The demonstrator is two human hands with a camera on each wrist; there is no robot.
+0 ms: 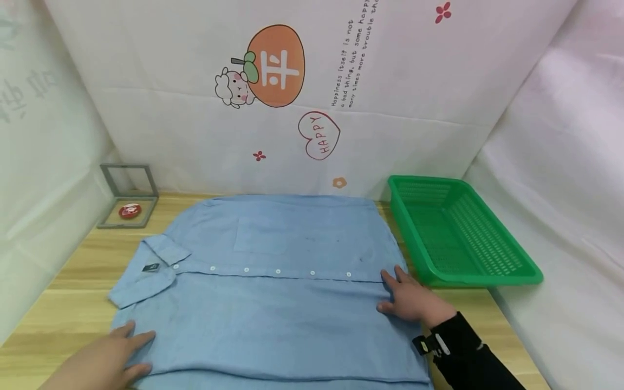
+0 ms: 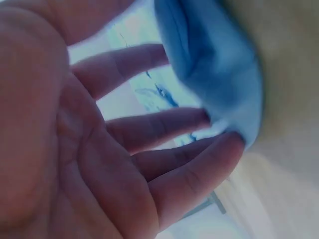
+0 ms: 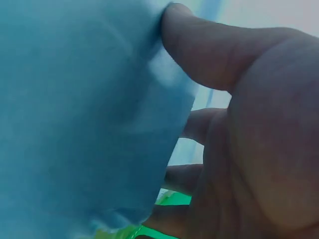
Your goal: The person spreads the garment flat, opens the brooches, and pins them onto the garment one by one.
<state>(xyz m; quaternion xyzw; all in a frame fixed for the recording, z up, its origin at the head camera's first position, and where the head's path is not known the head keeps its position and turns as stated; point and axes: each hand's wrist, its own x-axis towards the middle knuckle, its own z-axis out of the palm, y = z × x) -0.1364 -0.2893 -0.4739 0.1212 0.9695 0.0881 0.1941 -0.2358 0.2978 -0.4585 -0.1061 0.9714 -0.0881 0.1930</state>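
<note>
A light-blue button-up shirt (image 1: 273,319) lies sideways on the wooden table, its collar (image 1: 168,254) at the left and its row of white buttons running across. My left hand (image 1: 104,357) touches the shirt below the collar with spread fingers. In the left wrist view, its fingertips (image 2: 234,144) meet a bulging fold of the blue cloth (image 2: 219,64). At the hem end, my right hand (image 1: 411,298) rests on the shirt, fingers apart. The right wrist view has the thumb (image 3: 199,45) over the cloth (image 3: 89,119), with the other fingers partly hidden at its edge.
A green plastic basket (image 1: 429,265) stands at the right, close to the hem. At the back left is a grey hinged square case (image 1: 114,225) with a small red round thing (image 1: 130,210) in it. White printed cloth walls (image 1: 195,146) enclose the table.
</note>
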